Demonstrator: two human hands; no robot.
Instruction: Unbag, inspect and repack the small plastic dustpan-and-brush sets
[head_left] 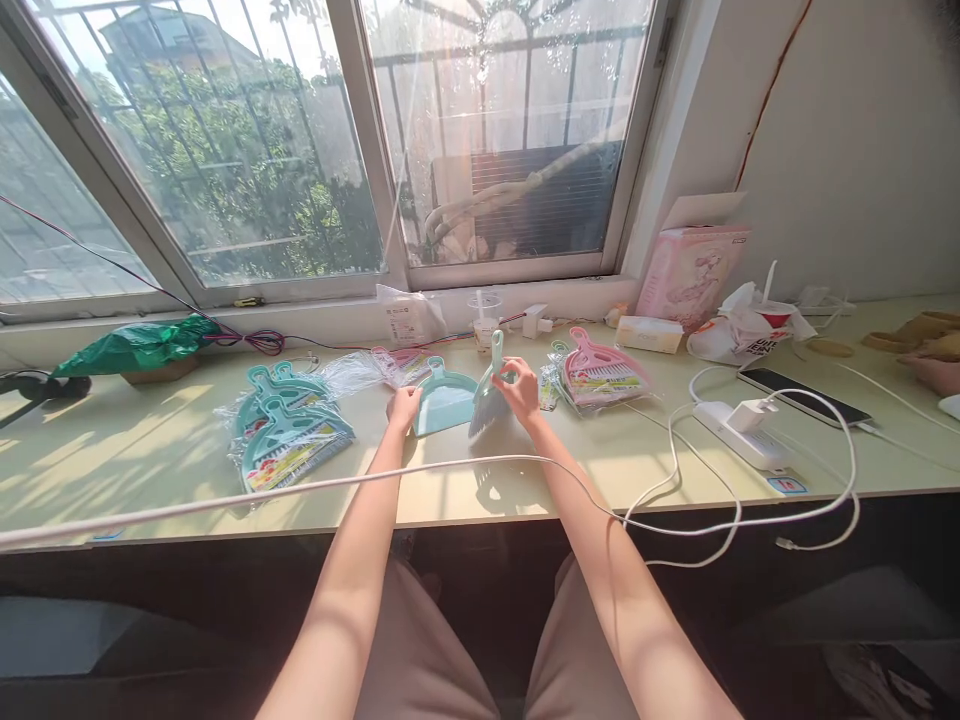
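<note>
My left hand (404,408) is closed on the left edge of a teal dustpan (444,402), which rests on the table with its handle toward the window. Just right of it, my right hand (519,390) grips a small green hand brush (488,405). The brush stands tilted, handle up, with its grey bristles pointing down near the tabletop. To the left lie several teal dustpan-and-brush sets (289,430) in clear wrapping. A wrapped pink dustpan-and-brush set (604,370) lies right of my right hand.
A white cable (465,462) runs across the front, over my forearms, toward a power strip (739,436) and phone (806,396) at right. Clear plastic wrapping (352,372), a plastic cup (484,320) and a pink box (694,270) stand or lie toward the window. Green plastic (139,345) sits far left.
</note>
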